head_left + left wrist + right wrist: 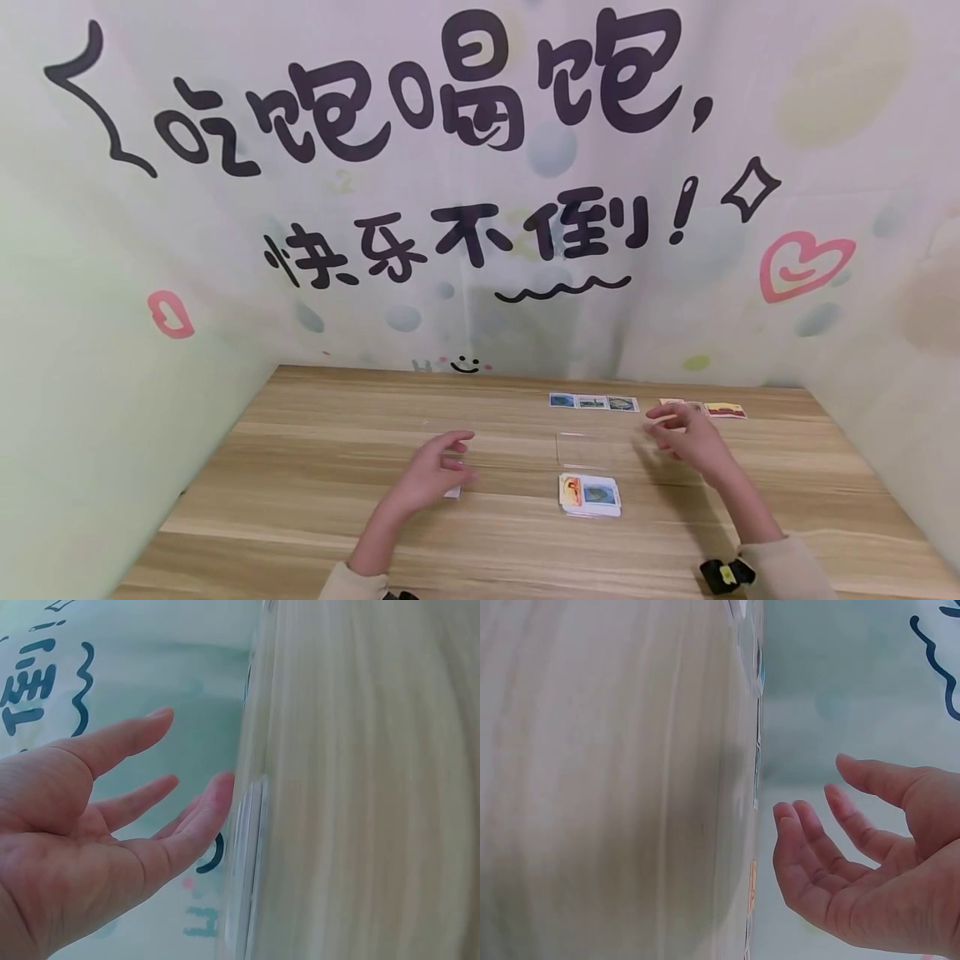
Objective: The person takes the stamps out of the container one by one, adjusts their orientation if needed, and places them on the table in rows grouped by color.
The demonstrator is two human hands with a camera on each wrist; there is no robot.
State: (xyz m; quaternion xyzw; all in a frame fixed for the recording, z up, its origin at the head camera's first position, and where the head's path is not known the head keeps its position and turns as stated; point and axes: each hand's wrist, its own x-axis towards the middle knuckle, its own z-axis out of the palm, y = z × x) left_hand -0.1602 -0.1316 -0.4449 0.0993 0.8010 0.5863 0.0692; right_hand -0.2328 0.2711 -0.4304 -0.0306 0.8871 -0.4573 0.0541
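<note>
My left hand point(431, 477) hovers over the left middle of the table, fingers loosely bent and holding nothing; a pale card point(453, 492) shows partly beneath it. In the left wrist view the left hand point(112, 832) has thumb and fingers apart beside a clear flat stack point(247, 862). The right hand point(693, 443) is in the air in front of the back-right row of cards point(725, 410), covering part of it. In the right wrist view the right hand point(877, 870) has relaxed, empty fingers.
Between the hands lie a picture-card stack point(590, 495) and, behind it, a clear plastic piece point(582, 450). Three joined picture cards point(592, 402) lie near the back edge of the wooden table point(330, 467). A printed cloth point(480, 325) hangs behind.
</note>
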